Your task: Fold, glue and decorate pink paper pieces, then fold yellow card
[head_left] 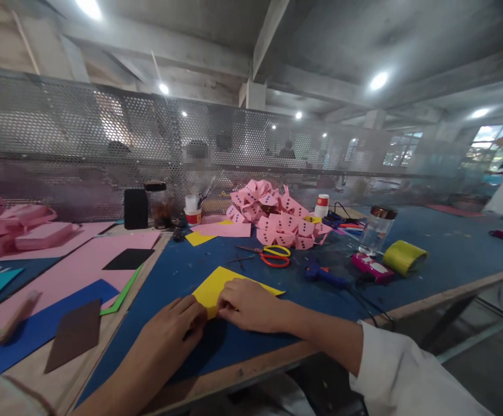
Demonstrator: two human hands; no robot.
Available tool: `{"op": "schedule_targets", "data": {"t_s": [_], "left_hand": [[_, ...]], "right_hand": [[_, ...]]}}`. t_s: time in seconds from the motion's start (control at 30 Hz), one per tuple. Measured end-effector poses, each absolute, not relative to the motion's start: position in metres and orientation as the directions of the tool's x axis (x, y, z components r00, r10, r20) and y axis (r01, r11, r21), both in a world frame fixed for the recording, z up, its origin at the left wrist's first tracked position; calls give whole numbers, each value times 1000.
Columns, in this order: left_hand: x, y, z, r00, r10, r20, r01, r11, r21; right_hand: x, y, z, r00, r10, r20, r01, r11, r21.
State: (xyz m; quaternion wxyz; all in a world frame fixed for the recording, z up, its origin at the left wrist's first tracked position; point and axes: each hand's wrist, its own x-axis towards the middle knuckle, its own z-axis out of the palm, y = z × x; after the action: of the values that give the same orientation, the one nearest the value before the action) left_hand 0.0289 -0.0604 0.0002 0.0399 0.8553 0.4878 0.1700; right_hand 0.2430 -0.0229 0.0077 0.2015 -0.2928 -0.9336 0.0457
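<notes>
"Yellow paper [206,289]: state its position."

"It lies flat on the blue tabletop [229,349], near the wooden edge [243,372], between and under the two hands."

"State of the hands?"

"Left hand [177,323]: fingers curled at the near left edge of the paper, tips hidden. Right hand [249,303]: fingers bent on top of the paper. Whether either grips or only presses, I cannot tell."

"Describe the surface."

"Matte blue, with small scraps. Beyond the paper lie scissors [263,252] with one yellow and one red handle. A blue glue gun [325,275] lies to their right. Farther back sits a heap of dotted pink paper pieces [277,214]. At the left, a pink sheet [60,283] partly covers bare board [89,364]."

"And the room?"

"A perforated metal screen [147,127] stands behind the table. Above are a grey beamed ceiling [342,34] and lit lamps [379,80]. Windows [496,138] admit daylight at far right."
</notes>
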Motion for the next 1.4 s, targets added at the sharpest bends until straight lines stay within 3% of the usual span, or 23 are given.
{"op": "schedule_targets", "data": {"t_s": [0.5, 0.97, 1.4], "left_hand": [[23, -59, 1, 430, 871, 238, 829, -485, 277], [16, -66, 1, 403, 878, 259, 873, -454, 177], [19, -61, 2, 407, 883, 232, 861, -456, 225]], "right_hand": [[234, -21, -2, -713, 581, 392, 541, 812, -220], [233, -21, -7, -696, 594, 405, 551, 802, -229], [225, -23, -4, -703, 595, 389, 550, 802, -232]]}}
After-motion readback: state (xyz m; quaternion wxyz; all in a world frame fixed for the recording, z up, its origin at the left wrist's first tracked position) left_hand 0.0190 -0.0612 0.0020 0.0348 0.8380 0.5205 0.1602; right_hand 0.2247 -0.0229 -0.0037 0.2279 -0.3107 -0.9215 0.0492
